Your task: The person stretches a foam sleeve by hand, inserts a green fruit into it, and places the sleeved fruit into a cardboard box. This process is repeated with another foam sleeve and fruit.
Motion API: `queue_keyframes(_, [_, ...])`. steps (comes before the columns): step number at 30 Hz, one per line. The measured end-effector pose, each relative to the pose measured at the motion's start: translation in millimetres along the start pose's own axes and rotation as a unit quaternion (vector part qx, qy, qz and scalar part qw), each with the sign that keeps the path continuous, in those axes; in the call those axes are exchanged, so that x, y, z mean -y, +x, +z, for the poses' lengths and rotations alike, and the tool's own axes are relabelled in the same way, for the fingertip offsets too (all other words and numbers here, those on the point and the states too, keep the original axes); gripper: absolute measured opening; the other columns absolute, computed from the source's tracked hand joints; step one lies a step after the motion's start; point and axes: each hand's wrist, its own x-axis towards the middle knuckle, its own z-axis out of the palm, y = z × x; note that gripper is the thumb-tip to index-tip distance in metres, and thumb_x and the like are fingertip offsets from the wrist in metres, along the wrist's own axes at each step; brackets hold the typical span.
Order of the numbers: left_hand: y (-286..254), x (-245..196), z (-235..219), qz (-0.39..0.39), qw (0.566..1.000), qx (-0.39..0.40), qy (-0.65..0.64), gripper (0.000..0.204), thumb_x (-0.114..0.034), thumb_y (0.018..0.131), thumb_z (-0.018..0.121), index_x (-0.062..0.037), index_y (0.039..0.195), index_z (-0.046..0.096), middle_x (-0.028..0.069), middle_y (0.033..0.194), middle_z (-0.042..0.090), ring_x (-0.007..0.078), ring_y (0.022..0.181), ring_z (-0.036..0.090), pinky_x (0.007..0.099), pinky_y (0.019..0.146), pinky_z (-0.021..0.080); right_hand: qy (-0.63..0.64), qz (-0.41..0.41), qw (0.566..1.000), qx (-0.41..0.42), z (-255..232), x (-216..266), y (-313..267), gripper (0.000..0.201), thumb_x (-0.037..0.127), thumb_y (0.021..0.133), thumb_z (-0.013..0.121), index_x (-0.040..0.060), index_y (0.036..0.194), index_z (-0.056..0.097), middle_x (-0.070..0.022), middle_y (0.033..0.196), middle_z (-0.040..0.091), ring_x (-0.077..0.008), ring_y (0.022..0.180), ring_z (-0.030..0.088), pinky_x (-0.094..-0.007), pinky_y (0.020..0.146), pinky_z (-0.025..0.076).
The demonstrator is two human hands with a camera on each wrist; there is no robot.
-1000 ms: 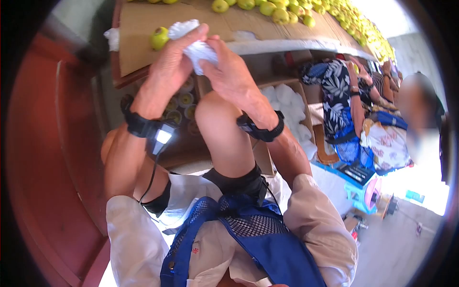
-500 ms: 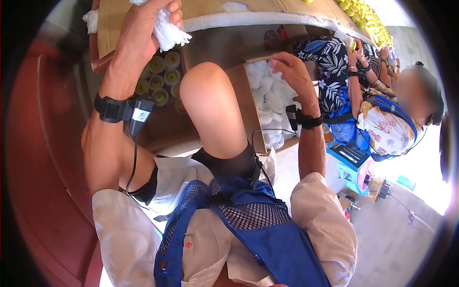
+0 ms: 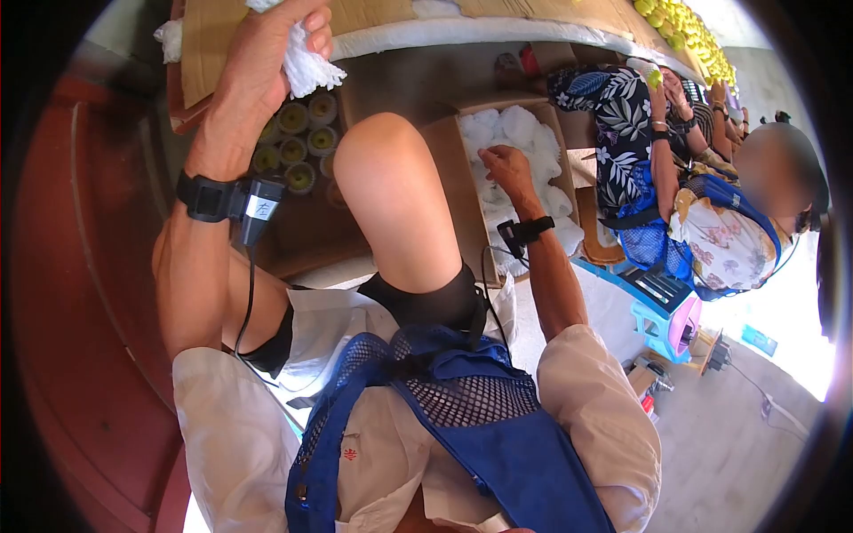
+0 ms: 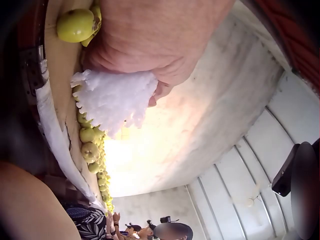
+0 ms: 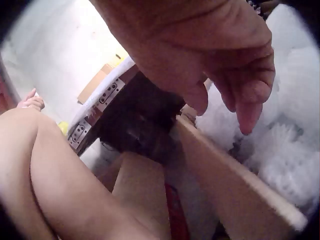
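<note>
My left hand (image 3: 253,58) grips a white foam net (image 3: 309,67) at the tabletop's near left edge. In the left wrist view, the foam net (image 4: 115,97) hangs frilled end down from the hand, and what may be inside it is hidden. Beside that hand lie yellow-green fruits (image 4: 75,25). Over an open carton (image 3: 474,191) of white foam nets (image 3: 538,133), my right hand (image 3: 511,171) hangs with its fingers loosely bent. In the right wrist view, its fingertips (image 5: 248,122) point down at the foam nets (image 5: 287,160), with nothing seen between them.
Under the table stands another carton (image 3: 311,258) with several net-wrapped fruits (image 3: 293,147). My bare knee (image 3: 391,178) rises between the cartons. A heap of fruit (image 3: 680,35) covers the table's far right. Another person (image 3: 720,231) sits to the right, near a blue stool (image 3: 653,329).
My hands were together at the foam net; the right let go and swung right, then settled lower over the carton of nets. The left moved up and left, still holding its net.
</note>
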Motion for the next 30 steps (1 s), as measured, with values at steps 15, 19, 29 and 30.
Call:
queue_keyframes(15, [-3.9,-3.5,5.5,-0.019,0.999,0.026,0.008,0.019,-0.010,0.094,0.072,-0.0132,0.086,0.055,-0.0018,0.062,0.052,0.0114,0.050,0.052,0.0265,0.047,0.044,0.274,0.046,0.960,0.046,-39.2,18.0,-27.8,0.035,0.023,0.092,0.065,-0.0035,0.115,0.067,-0.0059,0.094,0.070,-0.0160,0.072,0.071,-0.0230,0.052,0.045])
queue_keyframes(19, [2.5,3.4,-9.2,-0.041,0.994,0.087,0.052,0.016,-0.013,0.094,0.073,-0.0069,0.102,0.060,0.0021,0.073,0.060,0.0128,0.062,0.059,0.0272,0.057,0.048,0.368,0.021,0.925,0.092,-51.5,39.7,-32.7,0.023,0.020,0.096,0.064,0.0005,0.108,0.066,-0.0045,0.095,0.069,-0.0123,0.073,0.067,-0.0204,0.051,0.041])
queue_keyframes(29, [-14.2,8.7,14.9,0.002,0.966,0.140,0.218,0.024,-0.022,0.089,0.077,-0.0028,0.098,0.068,0.0066,0.084,0.071,0.0125,0.072,0.068,0.0254,0.063,0.051,0.405,-0.128,0.901,0.086,-59.9,178.0,-66.0,0.017,0.013,0.096,0.071,0.0021,0.109,0.067,-0.0038,0.093,0.070,-0.0085,0.072,0.062,-0.0197,0.052,0.038])
queue_keyframes(30, [-17.3,7.2,18.0,-0.020,0.959,0.139,0.248,0.026,-0.022,0.089,0.078,-0.0010,0.102,0.070,0.0086,0.096,0.075,0.0147,0.083,0.072,0.0264,0.072,0.053,0.401,-0.147,0.901,0.078,-58.4,190.1,-68.9,0.018,0.013,0.096,0.072,0.0021,0.109,0.067,-0.0038,0.093,0.070,-0.0085,0.072,0.062,-0.0198,0.052,0.038])
